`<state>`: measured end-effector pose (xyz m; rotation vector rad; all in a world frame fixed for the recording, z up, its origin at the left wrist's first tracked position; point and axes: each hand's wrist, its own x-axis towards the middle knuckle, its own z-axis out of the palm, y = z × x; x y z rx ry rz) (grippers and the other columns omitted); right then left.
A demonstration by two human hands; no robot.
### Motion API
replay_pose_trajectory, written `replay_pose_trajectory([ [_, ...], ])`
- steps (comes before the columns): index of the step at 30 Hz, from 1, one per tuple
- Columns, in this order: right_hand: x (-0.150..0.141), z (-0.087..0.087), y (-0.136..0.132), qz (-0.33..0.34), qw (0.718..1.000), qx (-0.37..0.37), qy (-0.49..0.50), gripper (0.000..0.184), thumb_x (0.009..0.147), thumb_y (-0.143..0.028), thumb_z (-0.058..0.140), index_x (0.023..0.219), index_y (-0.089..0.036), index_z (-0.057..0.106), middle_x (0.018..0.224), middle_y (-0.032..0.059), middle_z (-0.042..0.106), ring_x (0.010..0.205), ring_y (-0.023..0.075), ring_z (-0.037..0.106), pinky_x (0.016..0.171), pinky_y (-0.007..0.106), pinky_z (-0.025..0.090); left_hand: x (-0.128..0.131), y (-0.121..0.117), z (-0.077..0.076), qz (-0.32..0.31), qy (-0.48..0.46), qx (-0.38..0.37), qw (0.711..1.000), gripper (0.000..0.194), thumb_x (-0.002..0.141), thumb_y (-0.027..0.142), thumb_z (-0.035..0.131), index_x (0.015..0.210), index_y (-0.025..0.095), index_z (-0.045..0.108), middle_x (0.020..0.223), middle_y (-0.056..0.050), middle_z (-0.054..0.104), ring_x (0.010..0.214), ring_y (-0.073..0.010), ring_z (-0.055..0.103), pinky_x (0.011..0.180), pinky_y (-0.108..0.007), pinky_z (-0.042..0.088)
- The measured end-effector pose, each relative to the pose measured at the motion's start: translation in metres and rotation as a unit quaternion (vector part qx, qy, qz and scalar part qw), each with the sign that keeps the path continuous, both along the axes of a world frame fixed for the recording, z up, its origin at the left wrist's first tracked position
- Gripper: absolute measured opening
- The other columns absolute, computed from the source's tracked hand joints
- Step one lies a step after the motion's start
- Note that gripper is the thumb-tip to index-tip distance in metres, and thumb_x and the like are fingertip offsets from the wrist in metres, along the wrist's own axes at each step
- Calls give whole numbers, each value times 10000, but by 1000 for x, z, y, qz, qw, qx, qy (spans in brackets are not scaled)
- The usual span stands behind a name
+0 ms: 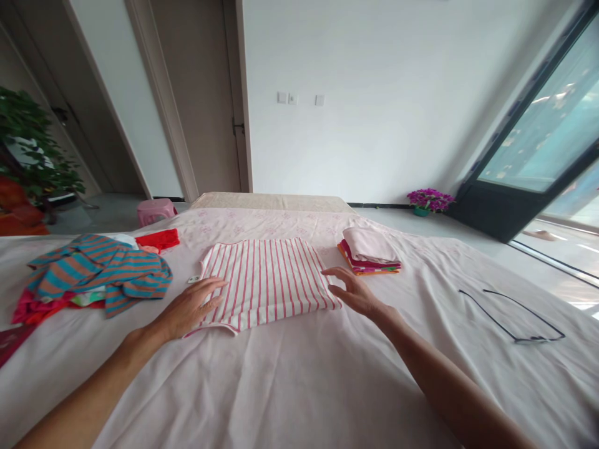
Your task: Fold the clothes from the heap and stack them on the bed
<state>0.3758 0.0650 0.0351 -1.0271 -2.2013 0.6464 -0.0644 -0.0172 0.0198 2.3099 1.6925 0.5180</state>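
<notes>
A white garment with red stripes [271, 280], perhaps a sleeveless top, lies spread sideways on the pale sheet [299, 386]. Its neck end, with a small label, points left. My left hand [194, 305] is over that end, fingers stretched out and apart. At the opposite end, my right hand [353, 292] is beside the hem with thumb and fingers spread. Whether either hand presses on the cloth, I cannot tell. Just beyond my right hand sits a stack of folded clothes [372, 246], pale pink on top.
A loose heap of clothes [103, 268], with a blue and orange striped piece on top, lies at the left. Eyeglasses [538, 338] rest on the sheet at the right. A pink stool [156, 211] and purple flowers [429, 199] stand on the floor beyond.
</notes>
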Motion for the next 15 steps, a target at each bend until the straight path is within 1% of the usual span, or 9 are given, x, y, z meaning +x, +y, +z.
replay_pose_trajectory([
  [2,-10,-4,-9,62,996,20,-60,469,894,-330,556,1358,-269,527,1396,87,518,1275,257,478,1063,424,371,-7,4,-18,-3,45,34,998,516,943,428,372,1407,223,465,1497,-88,428,1386,-230,365,1138,-374,280],
  [4,-15,-13,-16,113,985,31,-125,504,931,-373,520,1425,-294,450,1468,75,447,1357,254,393,1119,440,312,-15,7,-37,5,101,57,993,533,944,427,380,1436,228,431,1535,-103,368,1416,-254,316,1145,-424,266],
  [6,-15,-21,-18,136,974,51,-174,508,949,-384,496,1444,-295,423,1489,69,423,1382,248,359,1141,442,282,-25,8,-53,25,141,75,987,548,942,441,389,1449,233,412,1543,-113,351,1422,-271,305,1136,-459,274],
  [8,-12,-27,-18,127,968,80,-199,516,938,-380,519,1435,-268,435,1478,84,435,1365,250,383,1131,434,301,-35,6,-62,34,158,86,983,560,942,462,395,1457,242,398,1542,-110,352,1422,-273,303,1128,-462,292],
  [9,-9,-27,-17,112,968,95,-203,521,920,-372,548,1417,-247,456,1451,97,466,1335,255,420,1111,428,329,-39,4,-63,33,159,93,982,559,941,469,399,1454,247,404,1540,-107,357,1421,-273,304,1125,-457,300],
  [11,-4,-25,-17,78,969,123,-201,462,890,-323,584,1337,-217,530,1344,110,558,1223,251,516,1042,407,396,-45,-3,-60,26,150,110,982,533,936,471,421,1422,255,450,1531,-98,370,1417,-274,307,1125,-445,308],
  [13,-2,-21,-20,62,966,154,-200,353,882,-257,575,1231,-216,596,1202,102,632,1089,234,579,957,383,437,-46,-16,-50,12,132,124,983,473,923,467,461,1339,256,537,1477,-90,438,1387,-265,350,1118,-419,326],
  [15,-2,-19,-25,75,957,178,-215,291,890,-212,544,1170,-224,623,1078,90,662,991,220,595,883,362,446,-44,-31,-38,-18,116,119,986,392,903,456,512,1233,263,601,1357,-72,540,1314,-239,432,1091,-379,360],
])
